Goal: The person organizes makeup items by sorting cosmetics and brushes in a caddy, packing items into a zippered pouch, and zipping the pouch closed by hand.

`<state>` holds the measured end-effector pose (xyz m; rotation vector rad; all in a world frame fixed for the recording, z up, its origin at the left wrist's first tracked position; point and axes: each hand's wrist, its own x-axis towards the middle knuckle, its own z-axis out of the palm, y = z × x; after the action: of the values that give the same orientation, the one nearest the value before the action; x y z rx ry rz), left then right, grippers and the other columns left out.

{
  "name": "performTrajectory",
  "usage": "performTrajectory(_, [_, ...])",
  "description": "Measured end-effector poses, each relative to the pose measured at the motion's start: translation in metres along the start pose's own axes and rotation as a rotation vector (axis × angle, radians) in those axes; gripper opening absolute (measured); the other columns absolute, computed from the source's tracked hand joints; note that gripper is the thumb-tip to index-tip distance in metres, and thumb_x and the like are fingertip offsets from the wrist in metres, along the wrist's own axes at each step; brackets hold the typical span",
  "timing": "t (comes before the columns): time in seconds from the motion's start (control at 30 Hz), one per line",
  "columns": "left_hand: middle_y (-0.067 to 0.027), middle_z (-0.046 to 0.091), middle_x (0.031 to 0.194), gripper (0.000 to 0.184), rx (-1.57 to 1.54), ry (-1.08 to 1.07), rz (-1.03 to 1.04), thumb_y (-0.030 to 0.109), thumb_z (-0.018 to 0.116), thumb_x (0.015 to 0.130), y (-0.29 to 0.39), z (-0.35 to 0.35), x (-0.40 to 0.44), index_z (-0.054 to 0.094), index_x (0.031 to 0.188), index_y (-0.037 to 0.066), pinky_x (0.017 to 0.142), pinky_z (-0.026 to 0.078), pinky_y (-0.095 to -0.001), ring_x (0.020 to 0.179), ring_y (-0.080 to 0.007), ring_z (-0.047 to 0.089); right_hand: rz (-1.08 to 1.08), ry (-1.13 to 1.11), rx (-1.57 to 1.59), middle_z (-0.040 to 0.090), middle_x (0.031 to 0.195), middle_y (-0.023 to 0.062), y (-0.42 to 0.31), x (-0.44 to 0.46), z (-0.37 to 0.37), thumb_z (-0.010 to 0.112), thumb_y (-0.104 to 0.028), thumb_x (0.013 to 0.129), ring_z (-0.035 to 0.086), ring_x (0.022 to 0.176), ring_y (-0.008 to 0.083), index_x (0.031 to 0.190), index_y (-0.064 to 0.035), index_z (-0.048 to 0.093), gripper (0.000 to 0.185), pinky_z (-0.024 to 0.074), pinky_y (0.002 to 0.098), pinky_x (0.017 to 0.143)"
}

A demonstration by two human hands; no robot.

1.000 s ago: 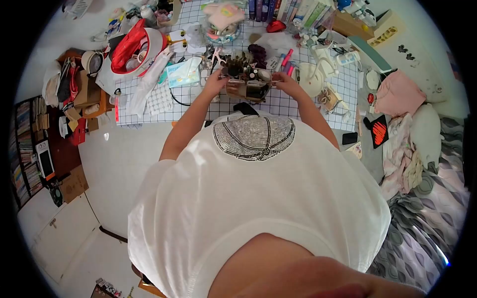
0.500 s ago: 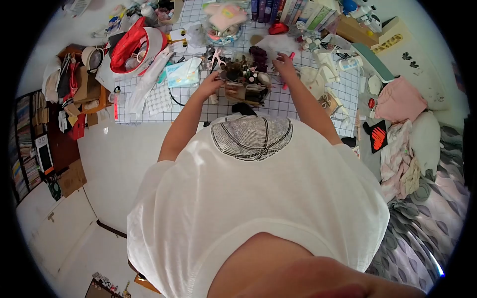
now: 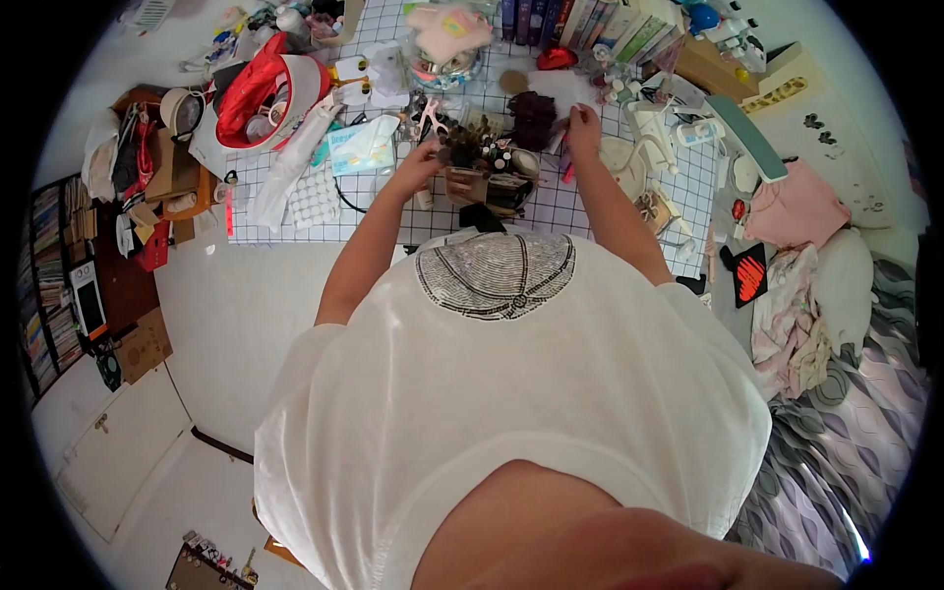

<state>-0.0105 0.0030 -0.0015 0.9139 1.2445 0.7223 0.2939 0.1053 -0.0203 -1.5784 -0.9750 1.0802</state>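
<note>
At the left side of a desk organizer [image 3: 468, 187] packed with brushes and small bottles, my left hand [image 3: 420, 164] has its fingers curled against the edge. The brush heads [image 3: 476, 143] stand up from the organizer. My right hand [image 3: 584, 130] is closed in a pinch beyond the organizer's right side; what is between the fingertips is too small to make out. Left of it lies a dark maroon bunched fabric piece [image 3: 532, 120]. A whitish translucent sheet or bag [image 3: 557, 87] lies beside the fingertips. Below the right hand shows a bright pink stick [image 3: 568, 174].
A tissue pack [image 3: 363, 145] and a red-lined white container [image 3: 270, 103] stand on the left of the grid-patterned table [image 3: 295, 228]. Books [image 3: 600, 29] line the back. A white lamp-like stand [image 3: 651, 133] is on the right, by a pink cloth [image 3: 798, 200].
My right hand has moved right and its fingers have drawn together. The maroon fabric shows more fully and sits further right. My left hand stays at the organizer.
</note>
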Motion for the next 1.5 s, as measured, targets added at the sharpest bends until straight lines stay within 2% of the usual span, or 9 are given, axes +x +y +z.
performTrajectory(0.37, [-0.0038, 0.054, 0.094, 0.044, 0.021, 0.04, -0.072, 0.024, 0.062, 0.077, 0.003, 0.001, 0.002, 0.048, 0.116, 0.01, 0.071, 0.041, -0.0273, 0.083, -0.014, 0.049, -0.049, 0.049, 0.145, 0.053, 0.075, 0.0051, 0.02, 0.022, -0.016, 0.052, -0.015, 0.085, 0.051, 0.061, 0.0122, 0.101, 0.0011, 0.049, 0.023, 0.0427, 0.0245, 0.055])
performTrajectory(0.47, [-0.0036, 0.054, 0.094, 0.045, 0.018, 0.072, -0.077, 0.024, 0.061, 0.077, 0.012, 0.005, -0.003, 0.047, 0.117, 0.01, 0.071, 0.041, -0.0271, 0.083, -0.0142, 0.05, -0.06, -0.241, -0.151, 0.053, 0.077, 0.005, 0.026, 0.026, -0.01, 0.053, -0.018, 0.085, 0.05, 0.066, 0.0115, 0.105, 0.0011, 0.047, 0.028, 0.0417, 0.0246, 0.058])
performTrajectory(0.7, [-0.0017, 0.053, 0.091, 0.039, -0.002, 0.069, -0.019, 0.021, 0.059, 0.079, 0.001, 0.003, 0.001, 0.049, 0.114, 0.01, 0.066, 0.041, -0.0246, 0.077, -0.0113, 0.048, -0.129, -0.331, -0.455, 0.054, 0.08, 0.0105, -0.023, -0.021, 0.009, 0.058, -0.017, 0.08, 0.051, 0.07, 0.0169, 0.115, -0.0039, 0.044, 0.039, 0.0424, 0.0296, 0.062])
performTrajectory(0.9, [0.0007, 0.051, 0.092, 0.031, 0.058, 0.078, -0.008, 0.014, 0.05, 0.081, 0.014, 0.0, 0.002, 0.05, 0.112, 0.011, 0.068, 0.039, -0.0247, 0.077, -0.0097, 0.046, -0.48, -0.366, -0.454, 0.057, 0.088, 0.0132, 0.014, -0.01, 0.018, 0.057, -0.012, 0.078, 0.056, 0.077, 0.0248, 0.097, -0.0099, 0.06, 0.019, 0.0444, 0.0309, 0.068])
performTrajectory(0.97, [0.0006, 0.052, 0.103, 0.031, 0.074, 0.016, -0.033, 0.023, 0.052, 0.085, 0.0, -0.01, 0.011, 0.049, 0.114, 0.014, 0.08, 0.039, -0.0295, 0.092, -0.013, 0.049, -0.432, -0.373, -0.528, 0.057, 0.09, 0.0133, -0.002, -0.017, 0.02, 0.06, -0.014, 0.076, 0.056, 0.081, 0.0274, 0.091, -0.0084, 0.062, 0.016, 0.0447, 0.032, 0.071])
performTrajectory(1.0, [0.001, 0.051, 0.099, 0.032, 0.078, 0.035, -0.021, 0.017, 0.049, 0.082, 0.004, -0.008, 0.01, 0.049, 0.113, 0.012, 0.074, 0.039, -0.0271, 0.085, -0.0114, 0.048, -0.408, -0.374, -0.564, 0.057, 0.091, 0.0133, -0.009, -0.02, 0.021, 0.061, -0.015, 0.075, 0.057, 0.084, 0.0287, 0.088, -0.0076, 0.063, 0.015, 0.0448, 0.0326, 0.072])
performTrajectory(1.07, [0.0018, 0.05, 0.089, 0.035, 0.085, 0.073, 0.001, 0.006, 0.043, 0.077, 0.01, -0.001, 0.007, 0.05, 0.111, 0.009, 0.062, 0.039, -0.0222, 0.07, -0.0083, 0.045, -0.442, -0.337, -0.574, 0.057, 0.092, 0.0129, -0.01, -0.021, 0.022, 0.064, -0.02, 0.072, 0.055, 0.087, 0.0292, 0.088, -0.0085, 0.064, 0.02, 0.0444, 0.0331, 0.076])
performTrajectory(1.4, [0.0016, 0.05, 0.091, 0.034, 0.06, 0.095, -0.018, 0.011, 0.046, 0.079, 0.014, 0.001, 0.002, 0.049, 0.113, 0.01, 0.068, 0.04, -0.0243, 0.078, -0.0089, 0.046, -0.351, -0.408, -0.81, 0.05, 0.111, 0.0117, -0.025, -0.03, 0.029, 0.074, -0.036, 0.061, 0.051, 0.1, 0.0271, 0.11, -0.0056, 0.054, 0.061, 0.0424, 0.0353, 0.084])
performTrajectory(1.5, [0.0021, 0.05, 0.092, 0.033, 0.038, 0.103, -0.023, 0.012, 0.047, 0.08, 0.014, 0.001, 0.002, 0.049, 0.112, 0.011, 0.069, 0.04, -0.0245, 0.08, -0.0088, 0.047, -0.424, -0.39, -0.738, 0.048, 0.112, 0.0118, -0.016, -0.03, 0.032, 0.07, -0.031, 0.065, 0.05, 0.101, 0.0272, 0.113, -0.0058, 0.05, 0.057, 0.0414, 0.0342, 0.085])
